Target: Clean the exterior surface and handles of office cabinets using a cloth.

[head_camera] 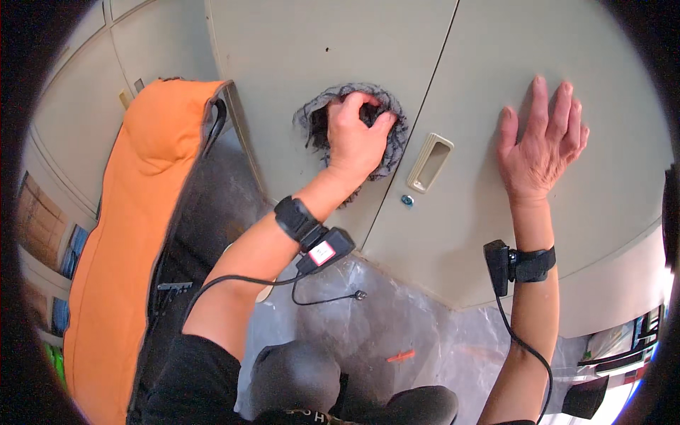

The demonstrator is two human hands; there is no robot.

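My left hand (356,135) grips a crumpled grey cloth (396,146) with darker streaks, pressed to the left door (276,58) of a pale grey cabinet. Part of the cloth is hidden behind the hand and wrist. On the right door (478,239), my right hand (542,138) rests with its fingers spread and nothing in it. Between the two hands are a recessed cream handle (431,162) and, just below it, a small round lock (407,200), both on the right door near the seam.
An orange padded recliner (133,212) with a dark frame stands at left. On the grey marbled floor (372,319) lie a small orange-red object (401,356) and a cable end (360,295). Wrist devices (326,249) with cables are strapped to both forearms. More cabinets (74,95) stand far left.
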